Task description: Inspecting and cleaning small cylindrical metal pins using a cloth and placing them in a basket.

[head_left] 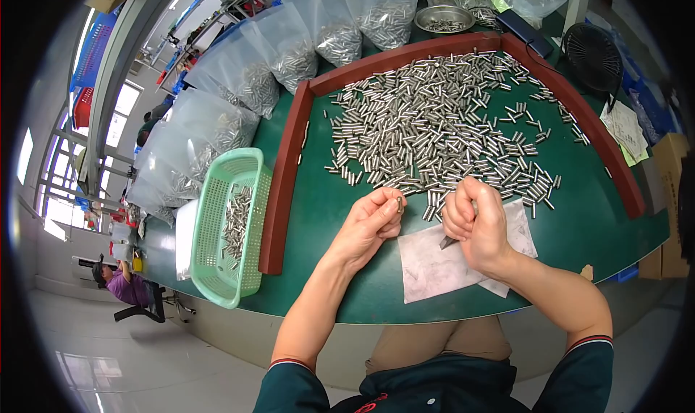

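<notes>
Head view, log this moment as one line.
left hand: pinches metal pin | right hand: closed on small tool | loose pins: spread on green table | mesh basket: left

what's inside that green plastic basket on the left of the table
The green basket holds a loose heap of small metal pins, like those spread on the green mat. Its near wall hides part of the floor, so the pile's depth cannot be told.

A: What sits in the right hand (474, 221)?

B: A dark blade-like tip pokes out below the fist; the rest is hidden in it.

A: And the metal bowl (444, 18) beyond the pile of small metal cylinders (434, 127)?

B: Its contents are too small to tell. The clear bags (239, 87) behind the pile are cut off at the top edge.
</notes>
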`<state>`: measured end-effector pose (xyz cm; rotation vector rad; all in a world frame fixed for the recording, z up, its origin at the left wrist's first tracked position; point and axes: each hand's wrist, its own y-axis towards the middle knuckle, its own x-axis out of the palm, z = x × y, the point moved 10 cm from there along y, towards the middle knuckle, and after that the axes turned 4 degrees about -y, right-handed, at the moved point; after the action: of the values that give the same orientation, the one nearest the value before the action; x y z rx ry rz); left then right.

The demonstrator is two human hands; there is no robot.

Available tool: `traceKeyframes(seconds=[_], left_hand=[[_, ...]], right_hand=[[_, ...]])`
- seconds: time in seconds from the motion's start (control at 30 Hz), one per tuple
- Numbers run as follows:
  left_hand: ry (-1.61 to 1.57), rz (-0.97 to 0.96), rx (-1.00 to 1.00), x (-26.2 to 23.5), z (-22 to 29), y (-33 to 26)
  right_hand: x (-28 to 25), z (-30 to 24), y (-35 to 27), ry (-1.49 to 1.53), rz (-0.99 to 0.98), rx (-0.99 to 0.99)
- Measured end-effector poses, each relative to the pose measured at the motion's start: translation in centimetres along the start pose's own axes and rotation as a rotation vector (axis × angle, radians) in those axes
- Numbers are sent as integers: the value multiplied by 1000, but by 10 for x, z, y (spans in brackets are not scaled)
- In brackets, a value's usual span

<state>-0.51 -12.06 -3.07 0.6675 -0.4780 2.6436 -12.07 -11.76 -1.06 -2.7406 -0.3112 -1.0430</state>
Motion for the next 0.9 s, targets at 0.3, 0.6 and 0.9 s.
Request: traceKeyframes(seconds=[0.3,0.6,0.9], left_hand=[[-405,-72,-135,6,-9,-1],[-492,-49,-166,1,-12,-2],[84,186,59,-29,11,-2]], right_hand=[[1,-1,1,6,-5,-5],[2,0,2,14,-16,-1],[2,-1,2,-2,-34,-4]])
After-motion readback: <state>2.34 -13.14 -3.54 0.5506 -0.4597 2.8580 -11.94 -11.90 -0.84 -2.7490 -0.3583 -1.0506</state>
